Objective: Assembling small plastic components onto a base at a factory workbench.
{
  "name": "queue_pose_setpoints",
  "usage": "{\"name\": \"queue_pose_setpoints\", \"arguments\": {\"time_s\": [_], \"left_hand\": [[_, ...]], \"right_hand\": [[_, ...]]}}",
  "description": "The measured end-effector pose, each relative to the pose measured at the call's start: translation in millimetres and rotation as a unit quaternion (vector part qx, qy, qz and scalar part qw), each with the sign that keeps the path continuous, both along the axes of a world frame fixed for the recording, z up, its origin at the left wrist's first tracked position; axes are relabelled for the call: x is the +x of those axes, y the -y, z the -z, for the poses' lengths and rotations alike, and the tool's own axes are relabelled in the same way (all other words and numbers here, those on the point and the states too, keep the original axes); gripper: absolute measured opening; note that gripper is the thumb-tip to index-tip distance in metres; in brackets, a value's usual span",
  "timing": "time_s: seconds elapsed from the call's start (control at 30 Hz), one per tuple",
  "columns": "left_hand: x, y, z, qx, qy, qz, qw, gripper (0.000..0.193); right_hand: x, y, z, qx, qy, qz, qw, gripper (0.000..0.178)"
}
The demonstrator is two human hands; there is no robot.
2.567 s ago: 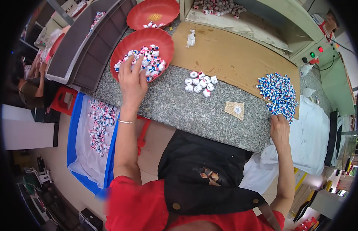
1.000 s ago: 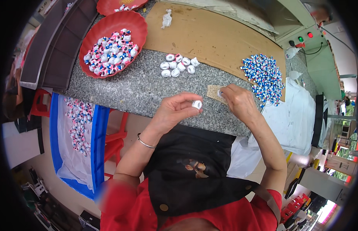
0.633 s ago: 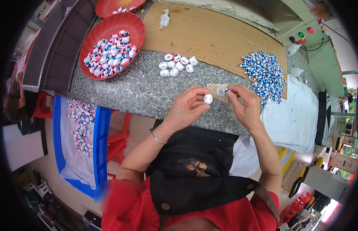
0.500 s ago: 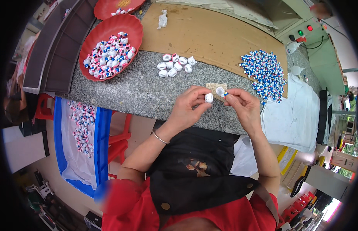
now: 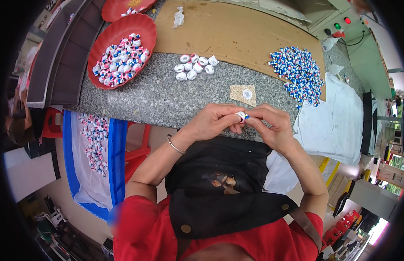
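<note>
Just above the front edge of the stone worktop, my left hand (image 5: pixel 213 120) pinches a small white rounded plastic piece (image 5: pixel 241 115). My right hand (image 5: pixel 273 126) has its thumb and fingers closed on a tiny blue piece (image 5: pixel 247 116), which touches the right side of the white one. The fingers partly cover both. Beyond my hands lies a speckled tan pad (image 5: pixel 237 92) with a small round white patch (image 5: pixel 247 93) on it. Several white pieces with pink insides (image 5: pixel 197 67) are grouped on the worktop to the left.
A heap of small blue-and-white parts (image 5: pixel 297 74) sits at the right, partly on flat cardboard (image 5: pixel 210 32). Far left stands a red scalloped bowl (image 5: pixel 94 43) of white, pink and blue pieces. A blue bin (image 5: pixel 118 161) with more pieces is below the worktop's left.
Both hands have come closer to me, off the tan pad, and together. The blue piece, apart from the white one before, now meets its side.
</note>
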State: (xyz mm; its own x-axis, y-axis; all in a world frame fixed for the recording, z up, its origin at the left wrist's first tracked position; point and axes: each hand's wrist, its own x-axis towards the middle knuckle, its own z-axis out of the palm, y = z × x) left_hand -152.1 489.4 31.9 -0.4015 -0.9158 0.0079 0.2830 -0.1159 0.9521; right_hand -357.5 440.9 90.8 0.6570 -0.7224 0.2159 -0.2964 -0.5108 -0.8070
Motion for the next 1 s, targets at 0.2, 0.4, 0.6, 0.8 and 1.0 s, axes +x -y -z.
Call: {"name": "queue_pose_setpoints", "arguments": {"time_s": [0.2,0.4,0.6,0.8,1.0], "left_hand": [[-9.5,0.0,-1.1,0.053,-0.027,0.004,0.998,0.032],[-11.7,4.2,5.9,0.062,-0.029,0.006,0.998,0.036],[28.6,-3.3,1.0,-0.016,0.045,-0.144,0.988,0.030],[135.3,10.6,-43.3,-0.338,0.460,-0.463,0.678,0.028],[223.3,-0.5,-21.9,-0.295,0.609,-0.496,0.544,0.029]], "right_hand": [[0.0,-7.0,-1.7,0.038,0.014,0.030,0.999,0.011],[-4.0,-10.4,14.2,0.003,-0.001,0.070,0.998,0.015],[-40.5,0.5,22.2,-0.056,-0.048,0.151,0.986,0.028],[-143.5,30.5,49.6,-0.156,-0.243,0.245,0.925,0.023],[-136.4,33.7,59.9,-0.210,-0.227,0.202,0.929,0.022]]}}
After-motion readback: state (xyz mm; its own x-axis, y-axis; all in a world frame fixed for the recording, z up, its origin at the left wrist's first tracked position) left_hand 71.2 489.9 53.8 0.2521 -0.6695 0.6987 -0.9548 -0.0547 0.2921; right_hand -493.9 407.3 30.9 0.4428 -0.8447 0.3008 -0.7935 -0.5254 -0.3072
